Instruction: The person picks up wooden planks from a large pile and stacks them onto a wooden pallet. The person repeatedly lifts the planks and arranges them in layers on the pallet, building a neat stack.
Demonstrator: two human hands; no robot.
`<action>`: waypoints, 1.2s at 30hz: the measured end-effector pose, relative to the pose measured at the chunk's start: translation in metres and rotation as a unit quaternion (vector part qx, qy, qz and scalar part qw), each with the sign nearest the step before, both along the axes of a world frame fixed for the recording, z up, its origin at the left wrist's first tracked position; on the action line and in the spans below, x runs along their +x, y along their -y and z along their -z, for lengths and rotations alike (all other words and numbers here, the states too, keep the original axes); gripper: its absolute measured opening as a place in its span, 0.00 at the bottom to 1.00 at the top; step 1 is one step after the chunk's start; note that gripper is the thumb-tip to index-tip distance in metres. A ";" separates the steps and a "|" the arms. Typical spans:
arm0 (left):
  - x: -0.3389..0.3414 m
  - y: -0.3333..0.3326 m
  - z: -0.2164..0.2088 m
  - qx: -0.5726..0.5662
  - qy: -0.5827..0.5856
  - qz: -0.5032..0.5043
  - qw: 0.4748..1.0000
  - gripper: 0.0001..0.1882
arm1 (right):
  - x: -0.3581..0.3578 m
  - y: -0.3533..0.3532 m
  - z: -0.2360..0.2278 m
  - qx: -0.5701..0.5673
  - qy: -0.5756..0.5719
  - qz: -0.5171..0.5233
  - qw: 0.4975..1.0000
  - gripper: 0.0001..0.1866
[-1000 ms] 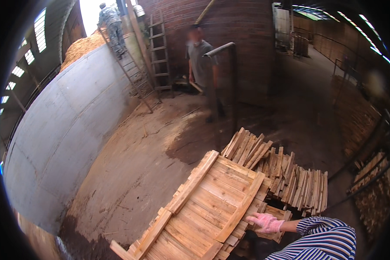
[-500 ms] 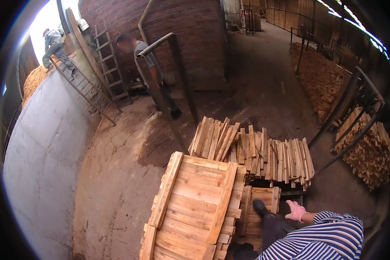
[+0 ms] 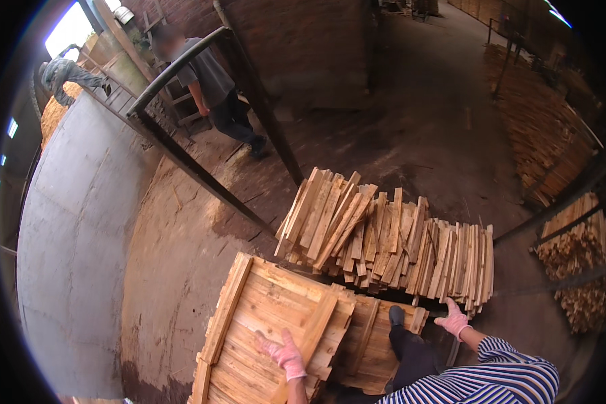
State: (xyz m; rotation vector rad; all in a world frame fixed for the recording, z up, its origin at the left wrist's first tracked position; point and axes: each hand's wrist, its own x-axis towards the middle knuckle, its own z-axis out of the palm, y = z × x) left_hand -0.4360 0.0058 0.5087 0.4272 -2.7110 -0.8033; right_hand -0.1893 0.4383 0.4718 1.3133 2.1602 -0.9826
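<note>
My left hand (image 3: 284, 353), in a pink glove, is over the top of a stack of wooden slatted panels (image 3: 269, 296), its fingers spread near a cross batten (image 3: 316, 316). I cannot tell how firmly it rests on the boards. My right hand (image 3: 455, 320), also gloved in pink, is beside the near ends of a pile of loose wooden strips (image 3: 390, 232). Its fingers are apart and nothing shows in them; whether they touch the strips is unclear. My dark shoe (image 3: 396, 315) stands on a lower slatted panel (image 3: 363, 330) between the stack and the strips.
A dark metal frame (image 3: 182, 161) rises beyond the strips. A person in a grey shirt (image 3: 209, 84) walks by a brick wall (image 3: 296, 54); another person (image 3: 64, 74) is up on a curved concrete wall (image 3: 81, 222). More stacked wood (image 3: 579, 262) lies at right.
My left hand has come into view over the panel stack. My right hand has moved up toward the strips' ends. The grey-shirted person has straightened up, and the whole view has shifted.
</note>
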 end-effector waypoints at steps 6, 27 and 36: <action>-0.064 -0.100 0.023 -0.016 0.015 0.089 0.996 0.47 | -0.014 -0.109 0.022 0.016 -0.062 0.070 0.996 0.53; -0.194 -0.405 0.303 0.052 0.575 0.377 0.724 0.34 | 0.093 -0.044 0.112 -0.129 0.044 0.316 0.939 0.50; -0.174 -0.449 0.530 0.070 0.430 0.508 0.743 0.36 | -0.088 -0.111 0.325 -0.066 -0.007 0.022 0.998 0.46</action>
